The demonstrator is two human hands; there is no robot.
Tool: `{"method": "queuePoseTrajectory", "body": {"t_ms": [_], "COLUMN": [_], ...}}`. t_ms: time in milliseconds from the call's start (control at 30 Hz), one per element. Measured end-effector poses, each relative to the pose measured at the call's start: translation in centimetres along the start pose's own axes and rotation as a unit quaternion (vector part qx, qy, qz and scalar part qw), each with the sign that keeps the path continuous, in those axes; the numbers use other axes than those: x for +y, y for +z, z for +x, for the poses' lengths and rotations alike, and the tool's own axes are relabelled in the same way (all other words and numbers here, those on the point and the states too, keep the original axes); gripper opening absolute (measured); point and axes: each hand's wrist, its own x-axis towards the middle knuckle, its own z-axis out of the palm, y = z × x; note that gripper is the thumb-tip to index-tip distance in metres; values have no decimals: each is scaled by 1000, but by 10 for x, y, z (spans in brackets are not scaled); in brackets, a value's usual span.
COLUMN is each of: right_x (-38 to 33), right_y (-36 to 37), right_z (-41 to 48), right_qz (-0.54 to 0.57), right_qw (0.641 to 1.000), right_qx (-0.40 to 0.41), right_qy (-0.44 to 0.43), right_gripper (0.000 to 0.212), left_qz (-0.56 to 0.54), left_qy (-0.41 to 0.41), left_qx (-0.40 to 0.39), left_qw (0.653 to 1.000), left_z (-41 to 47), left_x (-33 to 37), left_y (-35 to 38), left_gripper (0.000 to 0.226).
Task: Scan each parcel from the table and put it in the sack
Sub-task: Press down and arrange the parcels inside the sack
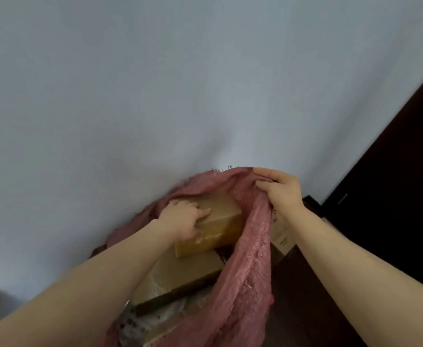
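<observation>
- Your left hand (182, 219) grips the parcel (215, 225), frame centre, inside the sack (248, 246) mouth.
- Your right hand (278, 189) pinches the sack rim, upper right of the parcel.
- Parcel's long axis runs lower-left to upper-right, resting on a lower box (180, 274).

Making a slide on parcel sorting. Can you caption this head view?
Left hand grips a tan parcel in the mouth of the pink sack, right hand pinching its rim up.

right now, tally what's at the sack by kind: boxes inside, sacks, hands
boxes: 2, the upper brown cardboard box and the lower brown cardboard box
sacks: 1, the pink woven sack
hands: 2, the left hand gripping the upper box, the right hand pinching the sack rim
total: 5
blurred shapes deeper down left uncounted
</observation>
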Motion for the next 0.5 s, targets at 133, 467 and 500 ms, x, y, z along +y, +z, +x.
{"method": "queuePoseTrajectory", "body": {"t_ms": [133, 467, 500], "right_x": [2, 24, 27], "right_y": [0, 59, 66], "right_z": [-5, -27, -27], "right_qz": [98, -56, -80], "right_qw": [992, 969, 964], "right_qx": [19, -82, -99], "right_qy": [83, 224, 233], "right_gripper": [33, 18, 24], "left_qz": [3, -329, -321], "left_qy": [-71, -253, -307], "left_qx": [51, 178, 183], "left_qw": [996, 892, 877], "left_z": [25, -17, -30], "left_x": [1, -41, -53], "left_y": [14, 54, 62], "left_gripper": [63, 38, 36]}}
